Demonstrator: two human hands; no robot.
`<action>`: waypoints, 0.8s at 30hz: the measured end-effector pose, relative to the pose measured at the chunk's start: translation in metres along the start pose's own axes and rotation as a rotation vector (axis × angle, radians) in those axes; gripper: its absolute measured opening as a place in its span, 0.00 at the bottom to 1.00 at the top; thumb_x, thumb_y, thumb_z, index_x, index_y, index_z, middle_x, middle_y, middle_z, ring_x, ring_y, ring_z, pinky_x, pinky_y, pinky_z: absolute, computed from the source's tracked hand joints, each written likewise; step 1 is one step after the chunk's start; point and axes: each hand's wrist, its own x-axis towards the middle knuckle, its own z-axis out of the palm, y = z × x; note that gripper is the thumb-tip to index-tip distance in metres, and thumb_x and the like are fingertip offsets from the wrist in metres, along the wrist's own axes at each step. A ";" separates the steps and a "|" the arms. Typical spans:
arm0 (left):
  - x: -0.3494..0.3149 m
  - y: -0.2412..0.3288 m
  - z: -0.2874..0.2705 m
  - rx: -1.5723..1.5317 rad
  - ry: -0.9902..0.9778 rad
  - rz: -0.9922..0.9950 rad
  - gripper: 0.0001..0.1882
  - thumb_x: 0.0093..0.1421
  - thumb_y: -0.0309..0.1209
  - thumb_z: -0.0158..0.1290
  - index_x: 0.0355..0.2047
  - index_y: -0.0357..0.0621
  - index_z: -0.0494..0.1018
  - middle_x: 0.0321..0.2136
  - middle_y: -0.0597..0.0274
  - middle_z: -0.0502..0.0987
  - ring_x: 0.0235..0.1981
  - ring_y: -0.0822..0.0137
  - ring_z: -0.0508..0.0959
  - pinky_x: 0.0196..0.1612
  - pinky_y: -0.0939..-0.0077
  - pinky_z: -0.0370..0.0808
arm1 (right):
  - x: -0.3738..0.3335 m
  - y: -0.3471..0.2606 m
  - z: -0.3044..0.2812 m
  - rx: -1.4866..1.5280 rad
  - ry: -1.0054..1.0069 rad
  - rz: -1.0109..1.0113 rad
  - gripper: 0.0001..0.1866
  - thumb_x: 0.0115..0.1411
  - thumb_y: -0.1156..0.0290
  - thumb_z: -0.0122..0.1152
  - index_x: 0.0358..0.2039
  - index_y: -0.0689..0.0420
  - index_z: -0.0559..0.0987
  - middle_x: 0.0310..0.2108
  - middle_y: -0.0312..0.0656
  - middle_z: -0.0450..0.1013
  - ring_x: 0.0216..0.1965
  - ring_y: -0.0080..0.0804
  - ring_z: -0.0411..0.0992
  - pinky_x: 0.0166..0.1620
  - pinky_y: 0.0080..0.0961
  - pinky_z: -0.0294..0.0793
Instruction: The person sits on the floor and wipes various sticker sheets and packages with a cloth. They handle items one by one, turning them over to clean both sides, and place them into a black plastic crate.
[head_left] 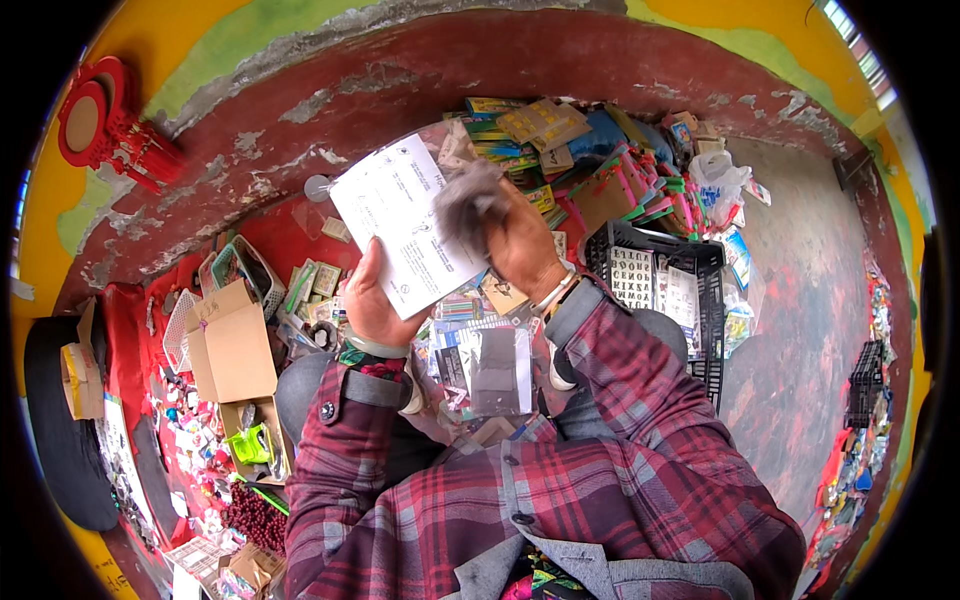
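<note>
My left hand (378, 300) is closed on the lower edge of a white printed sheet (395, 215), its thumb lying on the front. The sheet is tilted, held up in front of my chest. In my closed right hand (528, 248) is a dark grey cloth (462, 215), smeared by motion. It lies over the right side of the sheet; whether they touch, I cannot tell. Clear plastic wrapping (450, 140) shows behind the sheet's top corner. Below, between my knees, sits a clear plastic bag (500, 365) with a dark grey rectangle and a white card inside.
A black plastic crate (712, 345) with letter sheets stands by my right knee. Stationery packs (540, 125) are heaped against the red wall. On my left are an open cardboard box (235, 345), a basket (262, 275) and scattered small goods. Grey concrete floor (780, 270) lies to the right.
</note>
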 end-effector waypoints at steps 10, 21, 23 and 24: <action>0.002 0.012 0.006 -0.027 -0.055 0.138 0.25 0.61 0.38 0.42 0.56 0.40 0.57 0.53 0.53 0.65 0.54 0.53 0.65 0.58 0.50 0.56 | -0.013 0.013 0.004 1.233 -0.066 0.931 0.13 0.59 0.66 0.49 0.39 0.62 0.73 0.35 0.40 0.73 0.35 0.29 0.71 0.38 0.25 0.70; 0.015 -0.005 -0.047 0.354 0.268 0.022 0.20 0.62 0.38 0.43 0.48 0.35 0.64 0.44 0.57 0.71 0.42 0.65 0.73 0.46 0.70 0.69 | -0.030 -0.021 0.022 0.445 -0.471 0.130 0.23 0.54 0.67 0.56 0.50 0.62 0.68 0.48 0.50 0.67 0.50 0.39 0.65 0.52 0.32 0.62; 0.018 -0.006 -0.048 0.381 0.294 0.054 0.20 0.62 0.38 0.43 0.48 0.35 0.64 0.42 0.58 0.71 0.41 0.66 0.73 0.45 0.71 0.69 | -0.028 -0.028 0.016 0.723 -0.509 0.427 0.22 0.53 0.69 0.57 0.48 0.62 0.69 0.45 0.47 0.69 0.47 0.34 0.67 0.50 0.30 0.65; 0.018 -0.008 -0.047 0.414 0.303 0.088 0.20 0.62 0.38 0.43 0.48 0.35 0.64 0.42 0.58 0.71 0.41 0.66 0.73 0.44 0.72 0.69 | -0.026 -0.032 0.012 0.861 -0.524 0.578 0.22 0.53 0.70 0.58 0.48 0.63 0.69 0.43 0.45 0.70 0.45 0.32 0.68 0.49 0.28 0.66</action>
